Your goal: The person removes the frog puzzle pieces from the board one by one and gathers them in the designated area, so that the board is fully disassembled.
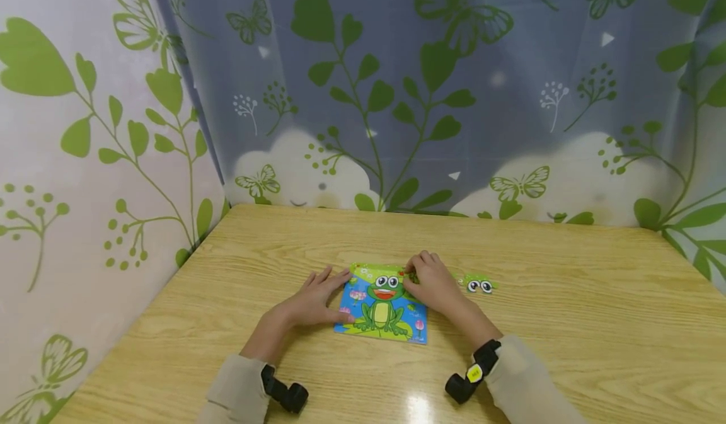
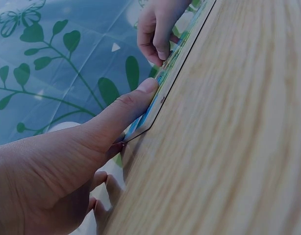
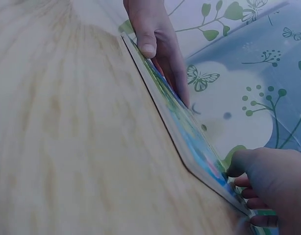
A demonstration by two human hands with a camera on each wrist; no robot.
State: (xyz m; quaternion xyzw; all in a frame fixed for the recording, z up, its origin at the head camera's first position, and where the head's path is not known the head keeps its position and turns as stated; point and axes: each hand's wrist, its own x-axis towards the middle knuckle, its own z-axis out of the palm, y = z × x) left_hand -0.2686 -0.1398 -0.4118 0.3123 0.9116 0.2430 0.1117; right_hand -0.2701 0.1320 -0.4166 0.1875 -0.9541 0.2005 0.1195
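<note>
A square frog picture puzzle board point(image 1: 382, 314) lies flat on the table. Along its left edge rests my left hand point(image 1: 314, 298), fingers spread and mostly straight; in the left wrist view its thumb point(image 2: 140, 93) presses on the board's face. At the upper right corner is my right hand point(image 1: 433, 282), its fingers curled down with the thumb near the fingertips. A small dark green bit of a puzzle piece point(image 1: 414, 277) shows between them, mostly hidden by the hand. Just right of that hand, a loose puzzle piece with frog eyes point(image 1: 481, 285) lies on the table.
The light wood table point(image 1: 567, 323) extends around the board on all sides. Behind it hangs a leaf-and-butterfly cloth point(image 1: 363, 96), with another patterned cloth point(image 1: 102, 178) at the left. Each wrist wears a black camera mount, the right one point(image 1: 467, 377) with a yellow tag.
</note>
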